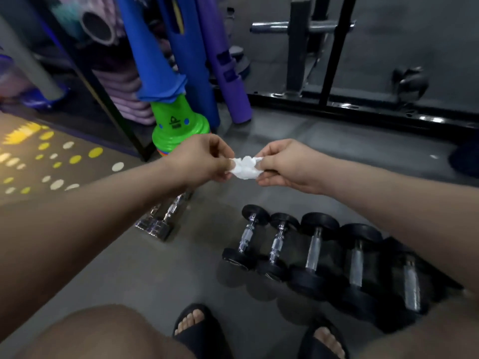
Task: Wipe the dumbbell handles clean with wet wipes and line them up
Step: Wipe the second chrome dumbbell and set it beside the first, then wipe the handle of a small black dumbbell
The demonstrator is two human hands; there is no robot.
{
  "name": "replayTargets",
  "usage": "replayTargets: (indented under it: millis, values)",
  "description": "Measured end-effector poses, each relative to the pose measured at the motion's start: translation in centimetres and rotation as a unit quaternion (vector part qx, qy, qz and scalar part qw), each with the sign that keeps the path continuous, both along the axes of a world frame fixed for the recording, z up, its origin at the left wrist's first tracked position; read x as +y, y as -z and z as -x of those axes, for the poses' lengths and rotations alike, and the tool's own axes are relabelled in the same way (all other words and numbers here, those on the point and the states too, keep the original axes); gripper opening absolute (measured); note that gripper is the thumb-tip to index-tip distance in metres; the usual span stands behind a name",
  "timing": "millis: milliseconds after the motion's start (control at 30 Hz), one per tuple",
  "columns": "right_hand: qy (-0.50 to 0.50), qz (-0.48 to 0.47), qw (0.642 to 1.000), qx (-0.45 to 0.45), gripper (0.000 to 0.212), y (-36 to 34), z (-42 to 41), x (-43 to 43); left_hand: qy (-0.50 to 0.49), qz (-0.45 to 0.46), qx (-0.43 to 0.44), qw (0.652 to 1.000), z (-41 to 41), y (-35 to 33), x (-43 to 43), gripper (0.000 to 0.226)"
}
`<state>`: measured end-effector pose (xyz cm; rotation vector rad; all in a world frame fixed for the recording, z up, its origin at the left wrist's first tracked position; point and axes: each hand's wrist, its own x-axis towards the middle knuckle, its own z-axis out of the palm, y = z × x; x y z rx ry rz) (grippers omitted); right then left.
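Both arms stretch forward above the row of black dumbbells, with the left hand and right hand level, facing each other, fingers curled inward. Each grip pinches one end of a crumpled white wet wipe, which is bunched between the fingertips, above and beyond the row's far ends. The row's five dumbbells lie side by side on the grey floor, and chrome dumbbells lie apart to the row's left.
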<state>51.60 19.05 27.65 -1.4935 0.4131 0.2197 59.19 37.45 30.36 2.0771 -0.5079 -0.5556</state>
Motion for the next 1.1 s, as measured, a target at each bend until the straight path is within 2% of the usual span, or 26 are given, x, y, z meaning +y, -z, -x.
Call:
replayTargets:
  millis: [167,333,433,500,600,700,767,867,933,1000,1100]
  values:
    - [0.002,-0.021,1.0,-0.006,0.021,-1.2,0.8,0.0,-0.016,-0.055,-0.042,0.997,2.9,-2.3,0.1,0.007]
    - [-0.024,-0.055,0.998,-0.035,0.02,-2.3,1.1,1.7,-0.057,-0.019,-0.008,0.998,5.2,-1.1,-0.6,0.005]
    - [0.0,-0.063,0.998,-0.029,0.014,-2.1,1.6,2.3,-0.058,-0.018,0.005,0.998,5.8,0.2,-0.5,0.031]
    - [0.008,-0.027,1.0,-0.012,0.011,-1.6,2.0,2.2,-0.046,-0.013,0.008,0.999,6.1,1.2,-0.2,0.045]
    - [-0.002,0.051,0.999,0.005,0.012,-0.8,2.3,1.7,-0.06,0.057,0.04,0.996,6.1,2.8,0.4,0.012]
    - [-0.007,0.083,0.997,0.003,0.01,-0.5,2.1,1.7,-0.075,0.118,0.111,0.984,6.0,3.9,1.3,0.005]
    - [-0.062,0.113,0.992,-0.002,0.019,-0.3,2.3,2.1,-0.078,0.15,0.151,0.974,5.8,4.8,2.0,0.002]
    - [-0.19,0.208,0.959,-0.021,0.022,0.5,3.2,3.1,-0.093,0.186,0.162,0.965,5.6,6.2,2.9,0.014]
    - [-0.212,0.253,0.943,-0.038,0.023,1.7,3.3,3.7,-0.096,0.212,0.171,0.957,5.6,7.4,3.4,0.02]
    - [-0.171,0.28,0.944,-0.045,0.018,3.5,2.8,4.0,-0.096,0.215,0.187,0.954,5.4,8.7,3.4,0.021]
    - [-0.12,0.29,0.949,-0.019,0.02,7.1,1.2,3.1,-0.108,0.128,0.155,0.974,4.1,11.9,3.1,0.015]
